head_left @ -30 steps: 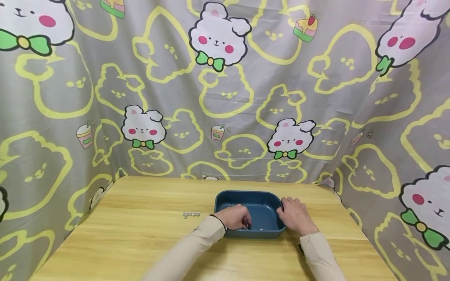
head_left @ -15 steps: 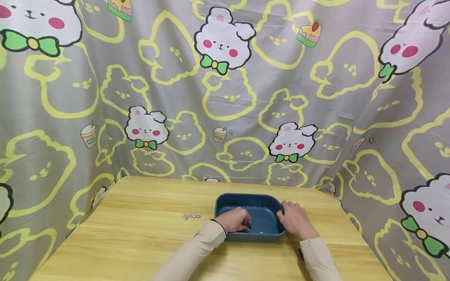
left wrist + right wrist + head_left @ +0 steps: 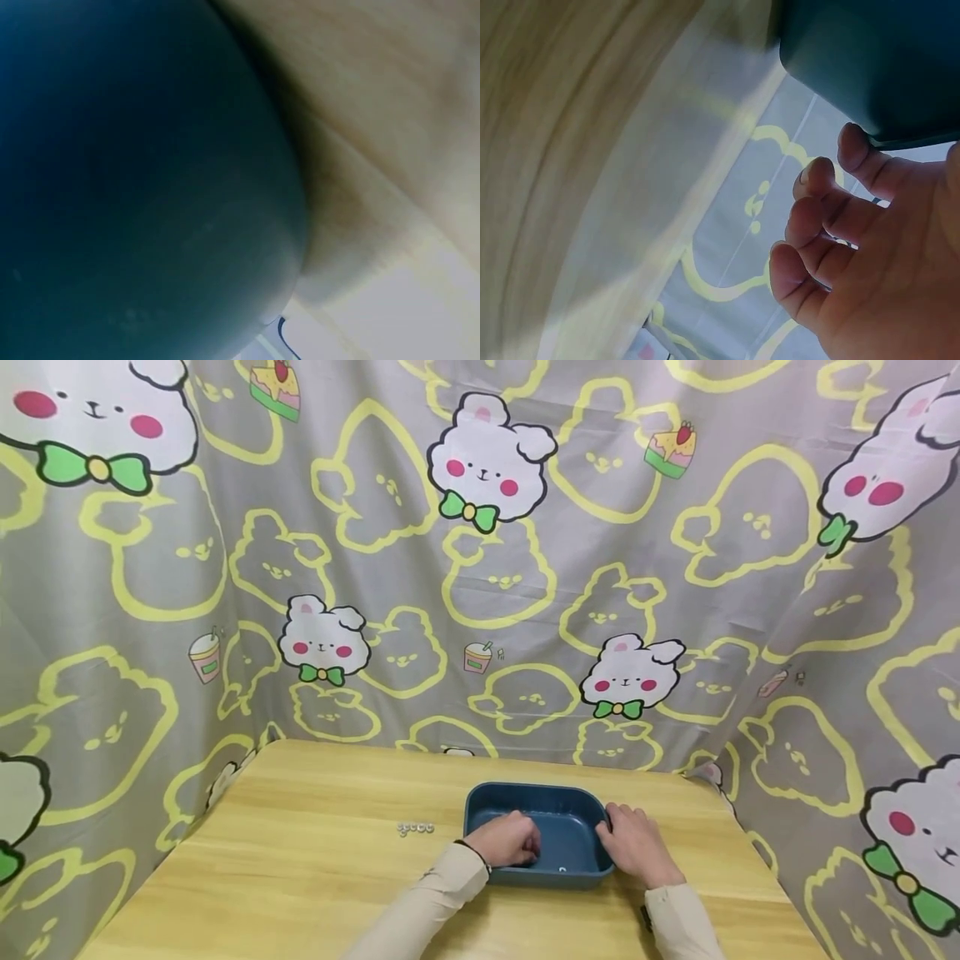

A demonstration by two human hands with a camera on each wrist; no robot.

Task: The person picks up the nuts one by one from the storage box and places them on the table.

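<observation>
A dark blue rectangular box (image 3: 551,879) with rounded corners stands on the table. My left hand (image 3: 506,841) reaches over its left side, fingers curled and pointing down inside; the fingertips are hidden, so whether they hold anything does not show. My right hand (image 3: 640,845) grips the box's right rim, thumb on the inner side. In the right wrist view its fingers (image 3: 814,229) bend outside the blue wall. One small shiny piece (image 3: 562,869) lies in the box near the front wall. Only the blue wall (image 3: 150,187) and table appear in the left wrist view.
Several small silvery ring-like pieces (image 3: 416,828), perhaps nuts, lie in a short row on the wooden table (image 3: 300,860), left of the box. A grey curtain (image 3: 412,568) with cartoon prints hangs behind the table and along both sides.
The head view has tilted slightly up, so everything sits lower in it. Both hands keep their places at the box, the left hand's fingers shifting only slightly.
</observation>
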